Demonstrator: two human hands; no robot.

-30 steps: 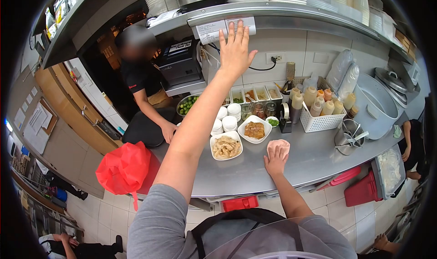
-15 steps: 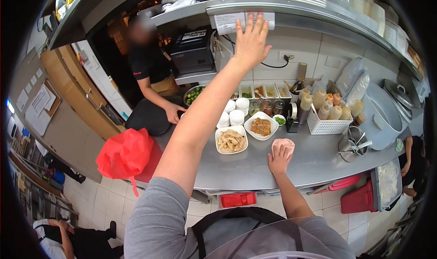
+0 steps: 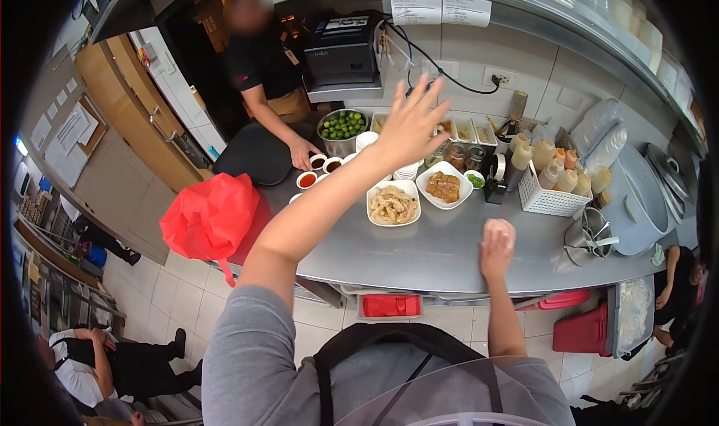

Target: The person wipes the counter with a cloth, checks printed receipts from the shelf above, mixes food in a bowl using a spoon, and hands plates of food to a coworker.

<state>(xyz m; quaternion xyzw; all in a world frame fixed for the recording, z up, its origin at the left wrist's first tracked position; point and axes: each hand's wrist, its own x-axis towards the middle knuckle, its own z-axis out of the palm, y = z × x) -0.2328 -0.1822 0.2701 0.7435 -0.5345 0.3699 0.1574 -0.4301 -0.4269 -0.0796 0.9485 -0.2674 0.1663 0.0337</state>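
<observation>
My left hand (image 3: pixel 412 122) is raised over the counter, smeared a little by motion, with its fingers spread and nothing in them. It hangs in front of the sauce tubs and stacked white cups. Below it stand a square white bowl of pale strips of food (image 3: pixel 393 206) and a white bowl of browned pieces (image 3: pixel 443 188). My right hand (image 3: pixel 497 248) is closed in a fist on the steel counter, right of the bowls. A pink cloth (image 3: pixel 499 233) seems bunched in it, mostly hidden by the fingers.
A co-worker's hand (image 3: pixel 303 155) reaches to small sauce cups (image 3: pixel 306 179) at the left. A red bag (image 3: pixel 210 216) sits on the counter's left end. Squeeze bottles fill a white basket (image 3: pixel 550 197) at the right. Order slips (image 3: pixel 416 8) hang from the shelf above.
My left hand has come down from the order slips on the shelf edge. My right hand has gone from lying flat on the pink cloth to a fist, slightly further right.
</observation>
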